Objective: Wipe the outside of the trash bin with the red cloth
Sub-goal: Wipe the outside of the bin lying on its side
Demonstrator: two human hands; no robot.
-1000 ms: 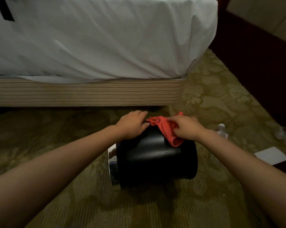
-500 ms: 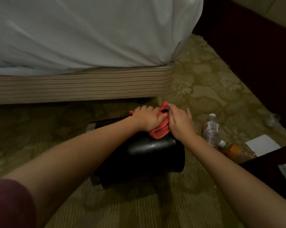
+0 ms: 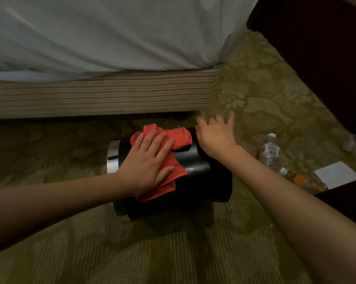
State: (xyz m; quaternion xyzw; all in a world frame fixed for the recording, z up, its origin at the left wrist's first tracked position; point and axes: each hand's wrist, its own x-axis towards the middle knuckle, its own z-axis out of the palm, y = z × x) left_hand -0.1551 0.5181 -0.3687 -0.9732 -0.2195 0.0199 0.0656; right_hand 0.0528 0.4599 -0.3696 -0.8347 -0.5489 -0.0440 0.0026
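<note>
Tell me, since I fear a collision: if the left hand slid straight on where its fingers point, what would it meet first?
Likely the right hand, which rests on the trash bin just past the red cloth; the left hand lies flat on that cloth. Depth is unclear.

Cloth point(image 3: 180, 137) atop bin point(image 3: 203, 181); bottle point(image 3: 270, 153) right of it, bed point(image 3: 111, 37) behind.

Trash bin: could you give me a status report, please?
Left hand flat, pressing red cloth on trash bin. Right hand open at its end. Water bottle beside, clear.

Dim, warm light leaves everything softly blurred, with faint glare on the trash bin point(image 3: 203, 181).
</note>
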